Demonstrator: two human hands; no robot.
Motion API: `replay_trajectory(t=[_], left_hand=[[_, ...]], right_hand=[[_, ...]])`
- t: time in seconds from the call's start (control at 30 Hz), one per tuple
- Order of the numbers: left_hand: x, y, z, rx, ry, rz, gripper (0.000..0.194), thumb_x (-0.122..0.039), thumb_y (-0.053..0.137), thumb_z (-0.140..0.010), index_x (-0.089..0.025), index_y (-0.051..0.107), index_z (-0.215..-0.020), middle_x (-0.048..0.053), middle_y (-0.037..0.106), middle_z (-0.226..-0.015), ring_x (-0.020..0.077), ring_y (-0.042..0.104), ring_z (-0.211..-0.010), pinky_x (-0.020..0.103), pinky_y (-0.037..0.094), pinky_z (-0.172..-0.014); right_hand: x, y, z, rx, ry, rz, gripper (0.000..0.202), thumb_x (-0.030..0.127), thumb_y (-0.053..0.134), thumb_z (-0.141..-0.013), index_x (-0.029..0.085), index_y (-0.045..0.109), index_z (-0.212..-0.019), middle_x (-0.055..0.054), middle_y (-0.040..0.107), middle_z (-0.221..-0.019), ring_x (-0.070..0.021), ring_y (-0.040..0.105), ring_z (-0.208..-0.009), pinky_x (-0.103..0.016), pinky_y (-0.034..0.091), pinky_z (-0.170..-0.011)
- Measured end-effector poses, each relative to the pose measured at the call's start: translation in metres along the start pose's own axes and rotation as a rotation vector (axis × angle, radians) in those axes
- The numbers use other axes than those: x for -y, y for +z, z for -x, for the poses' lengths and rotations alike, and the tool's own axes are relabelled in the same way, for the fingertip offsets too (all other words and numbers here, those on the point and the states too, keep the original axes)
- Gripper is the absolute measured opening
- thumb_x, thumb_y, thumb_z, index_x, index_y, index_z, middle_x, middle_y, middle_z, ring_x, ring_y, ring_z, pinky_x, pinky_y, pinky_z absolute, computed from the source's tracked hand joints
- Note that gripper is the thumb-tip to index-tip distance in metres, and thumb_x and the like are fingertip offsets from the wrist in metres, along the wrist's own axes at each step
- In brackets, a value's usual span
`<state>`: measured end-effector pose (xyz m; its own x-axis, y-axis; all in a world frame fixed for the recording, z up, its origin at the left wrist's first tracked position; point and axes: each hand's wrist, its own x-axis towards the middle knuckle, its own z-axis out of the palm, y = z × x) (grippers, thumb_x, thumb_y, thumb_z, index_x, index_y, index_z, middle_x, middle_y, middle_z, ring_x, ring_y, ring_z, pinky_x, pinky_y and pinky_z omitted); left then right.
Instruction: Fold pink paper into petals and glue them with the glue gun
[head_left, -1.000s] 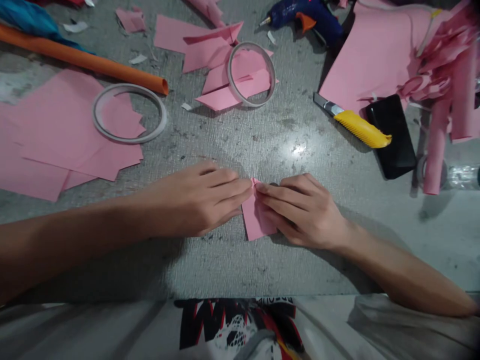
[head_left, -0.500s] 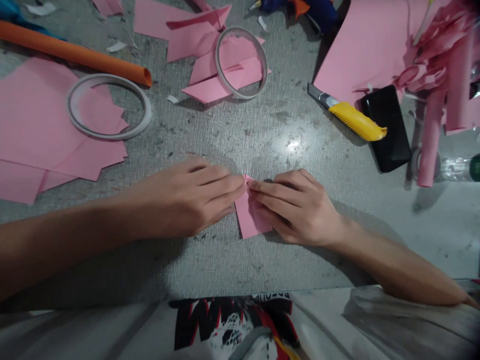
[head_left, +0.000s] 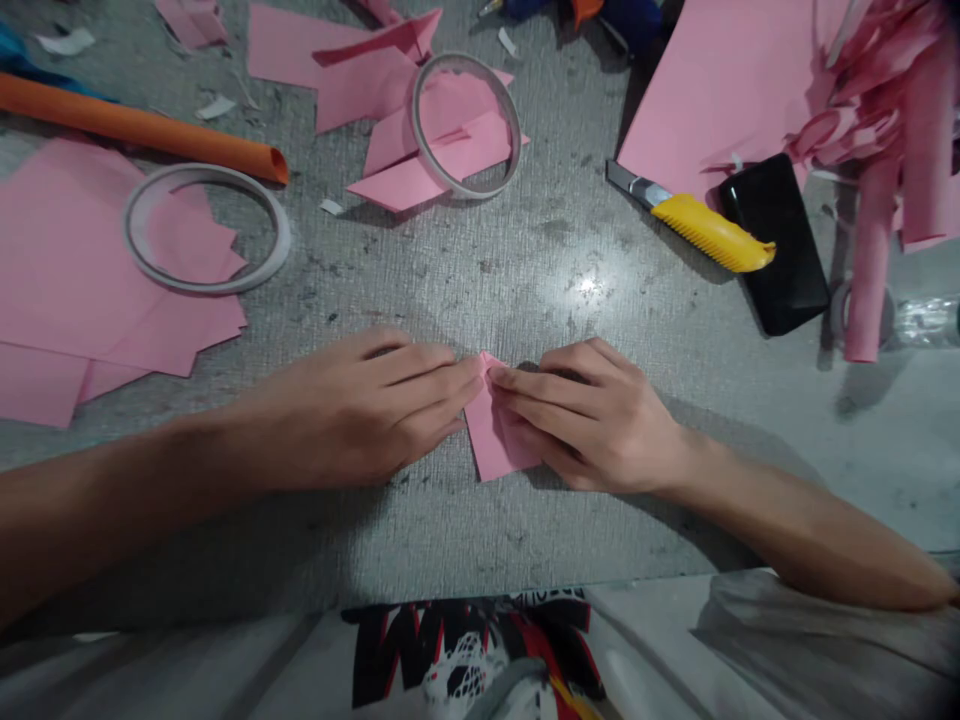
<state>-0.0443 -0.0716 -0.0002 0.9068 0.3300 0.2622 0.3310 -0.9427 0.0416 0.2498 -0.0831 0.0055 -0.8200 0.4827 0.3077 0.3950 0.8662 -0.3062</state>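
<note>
Two bare hands meet on one small pink paper [head_left: 491, 445], which lies on the table [head_left: 427, 540] in front of the shirt [head_left: 285, 665]; the left hand [head_left: 360, 415] has its fingers drawn together, its grip closed on the upper left edge; the right hand [head_left: 600, 415] pinches the folded top at its fingertips, its other fingers lying over the right side; how the thumbs press, I cannot tell. It should handle as very light, fairly stiff for its thickness, dry rather than slippery, easy to crease or tear; the best holds are probably the doubled fold at the top and the outer edges, with light pressure. Its long axis seems to run away from the body, the far end leaning slightly left; the small peaked fold points away from the shirt, the straight lower edge faces it; the right hand hides part of the outline.
</note>
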Motion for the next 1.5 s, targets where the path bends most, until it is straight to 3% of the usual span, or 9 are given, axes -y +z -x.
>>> replay_trajectory(t=[0.23, 0.43, 0.63, 0.93, 1.23, 1.5], left_hand=[[0.0004, -0.0012, -0.0014, 0.002, -0.009, -0.007, 0.029, -0.015, 0.057, -0.107, -0.013, 0.071, -0.132, 0.010, 0.078, -0.132, 0.0259, 0.072, -0.113, 0.043, 0.058, -0.091], [-0.0003, 0.0031, 0.0005, -0.024, -0.033, 0.000, 0.030, -0.017, 0.059, -0.107, -0.014, 0.069, -0.135, 0.012, 0.072, -0.147, 0.0269, 0.070, -0.128, 0.043, 0.058, -0.099], [-0.0006, 0.0029, 0.0006, -0.024, -0.039, -0.003, 0.032, -0.021, 0.059, -0.109, -0.012, 0.067, -0.139, 0.013, 0.073, -0.146, 0.0276, 0.070, -0.130, 0.043, 0.058, -0.100], [-0.0012, 0.0022, -0.0021, -0.048, -0.025, 0.018, 0.029, -0.019, 0.059, -0.110, -0.004, 0.069, -0.132, 0.017, 0.075, -0.141, 0.0302, 0.071, -0.124, 0.045, 0.057, -0.097], [0.0000, 0.0050, 0.0008, -0.033, -0.063, 0.080, 0.027, -0.024, 0.059, -0.110, -0.015, 0.071, -0.133, 0.012, 0.073, -0.144, 0.0268, 0.069, -0.130, 0.040, 0.057, -0.102], [0.0012, 0.0053, 0.0007, -0.053, -0.019, 0.016, 0.028, -0.022, 0.055, -0.111, -0.012, 0.072, -0.131, 0.015, 0.073, -0.143, 0.0288, 0.070, -0.127, 0.043, 0.060, -0.096]], right_hand=[[0.0000, 0.0004, 0.0004, 0.003, 0.006, 0.027, 0.025, 0.016, 0.067, -0.103, 0.016, 0.077, -0.126, -0.008, 0.083, -0.129, -0.0277, 0.073, -0.102, -0.043, 0.056, -0.077], [-0.0005, -0.0004, -0.0002, 0.006, -0.004, 0.014, 0.024, 0.017, 0.066, -0.104, 0.015, 0.078, -0.125, -0.010, 0.084, -0.127, -0.0283, 0.072, -0.103, -0.044, 0.057, -0.077], [-0.0002, -0.0007, 0.0005, 0.000, -0.004, 0.009, 0.024, 0.017, 0.069, -0.102, 0.013, 0.078, -0.124, -0.010, 0.084, -0.126, -0.0294, 0.072, -0.104, -0.045, 0.058, -0.079], [-0.0001, -0.0030, -0.0008, -0.139, 0.101, 0.028, 0.024, 0.013, 0.074, -0.099, 0.017, 0.076, -0.122, -0.005, 0.083, -0.131, -0.0283, 0.071, -0.102, -0.046, 0.055, -0.086], [0.0004, -0.0015, -0.0006, -0.013, 0.116, 0.058, 0.028, 0.016, 0.068, -0.104, 0.022, 0.073, -0.130, -0.006, 0.077, -0.142, -0.0290, 0.069, -0.113, -0.047, 0.053, -0.092], [0.0008, -0.0023, -0.0012, 0.006, 0.112, 0.066, 0.029, 0.014, 0.068, -0.103, 0.020, 0.073, -0.130, -0.009, 0.077, -0.142, -0.0303, 0.067, -0.112, -0.048, 0.053, -0.090]])
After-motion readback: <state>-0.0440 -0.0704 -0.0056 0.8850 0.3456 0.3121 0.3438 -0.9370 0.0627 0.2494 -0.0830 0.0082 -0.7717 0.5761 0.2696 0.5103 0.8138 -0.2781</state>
